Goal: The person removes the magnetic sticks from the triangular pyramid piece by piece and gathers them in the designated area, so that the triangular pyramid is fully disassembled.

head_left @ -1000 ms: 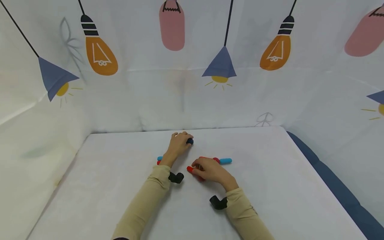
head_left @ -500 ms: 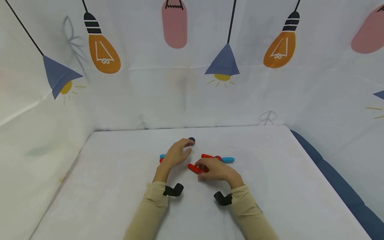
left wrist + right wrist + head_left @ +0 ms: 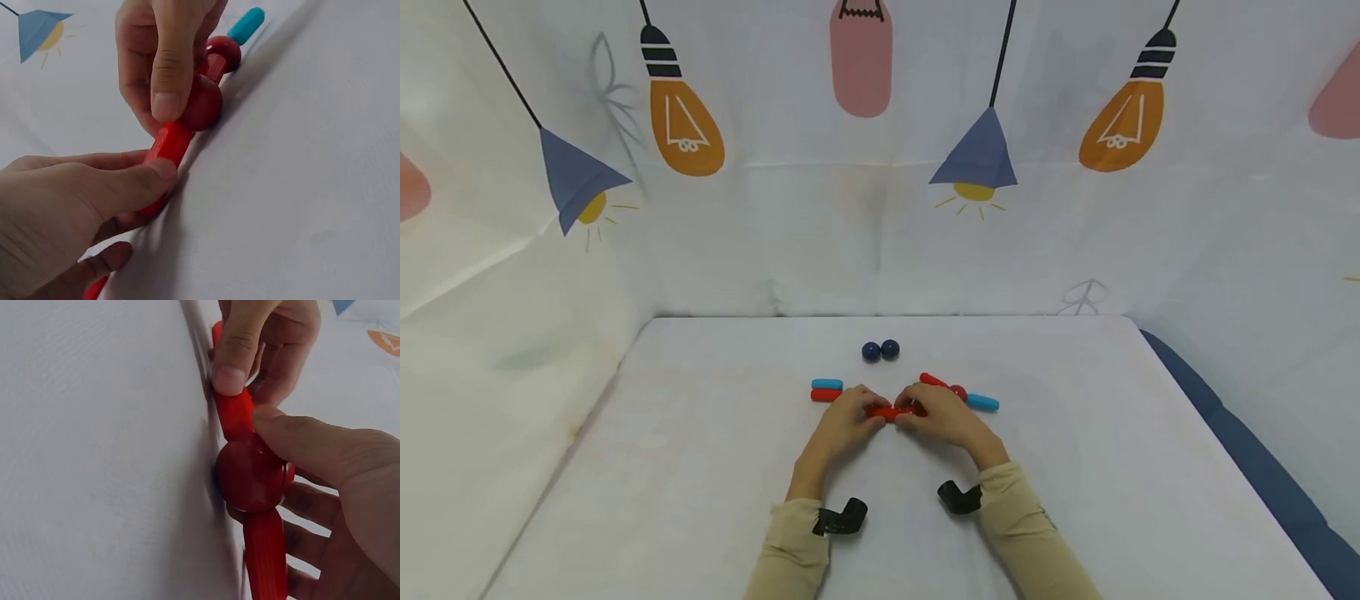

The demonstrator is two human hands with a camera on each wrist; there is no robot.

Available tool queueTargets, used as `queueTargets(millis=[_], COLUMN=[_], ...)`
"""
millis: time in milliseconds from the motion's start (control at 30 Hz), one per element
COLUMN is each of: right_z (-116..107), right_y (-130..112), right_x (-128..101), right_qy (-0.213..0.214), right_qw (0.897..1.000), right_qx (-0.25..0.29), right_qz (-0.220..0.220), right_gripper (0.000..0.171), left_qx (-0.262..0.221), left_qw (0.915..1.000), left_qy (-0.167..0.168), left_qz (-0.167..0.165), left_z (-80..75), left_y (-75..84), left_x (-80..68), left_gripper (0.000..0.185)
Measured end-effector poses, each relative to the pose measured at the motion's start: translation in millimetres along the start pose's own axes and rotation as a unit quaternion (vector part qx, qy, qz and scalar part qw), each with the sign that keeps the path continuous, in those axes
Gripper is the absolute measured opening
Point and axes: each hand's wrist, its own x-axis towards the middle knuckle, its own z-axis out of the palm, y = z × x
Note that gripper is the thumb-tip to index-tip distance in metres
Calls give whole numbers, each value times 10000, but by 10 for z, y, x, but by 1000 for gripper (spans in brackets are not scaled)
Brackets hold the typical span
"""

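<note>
My left hand (image 3: pixel 844 419) pinches a red rod (image 3: pixel 167 145) between thumb and fingers. At the rod's other end, my right hand (image 3: pixel 946 415) grips a dark red ball (image 3: pixel 252 474), thumb where ball and rod meet. The rod appears to touch the ball; how deep it sits is hidden. Just behind the right hand lies another joined piece: a red rod (image 3: pixel 933 379), a dark red ball (image 3: pixel 958 391) and a blue rod (image 3: pixel 982 402). In the right wrist view another red rod (image 3: pixel 265 556) shows below the held ball; whether they join I cannot tell.
Two dark blue balls (image 3: pixel 881 350) sit side by side near the table's back edge. Left of the hands, a blue rod (image 3: pixel 827 384) and a red rod (image 3: pixel 826 395) lie parallel. A printed cloth wall (image 3: pixel 820 242) rises behind the white table (image 3: pixel 715 467).
My left hand has left a dark blue ball at the back, come toward me and taken the red rod. My right hand stays near its place, now holding the ball and rod level.
</note>
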Motion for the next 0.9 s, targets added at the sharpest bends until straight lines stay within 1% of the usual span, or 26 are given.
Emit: queueTargets(millis=[67,167,267,467,667,700,800,900], right_z=[30,68,99,125,126,126,119,88], right_y=[10,29,51,49,77,89,124,133], right_x=[11,27,44,66,57,55,43,38], right_qy=[105,265,358,325,245,244,256,208], right_qw=[9999,9994,9989,9989,9985,9986,9988,9993], right_qx=[-44,-137,-198,-116,-33,-34,-83,9], right_qz=[-87,-187,-238,-328,-492,-470,-406,-319], right_gripper=[18,14,14,14,15,15,14,17], left_qx=[-68,-129,-93,-186,-250,-238,-152,-290], left_qw=[10000,9999,9997,9993,9980,9979,9991,9985], left_qy=[45,30,6,7,-196,-178,49,465], left_qz=[-19,102,217,331,539,576,401,-4], left_z=[7,-4,-28,-101,-198,-224,-318,-413], left_y=[-13,-26,-31,-46,-113,-131,-195,-274], left_x=[-21,-28,-24,-52,-85,-96,-148,-211], left_gripper=[20,20,20,20,19,19,19,25])
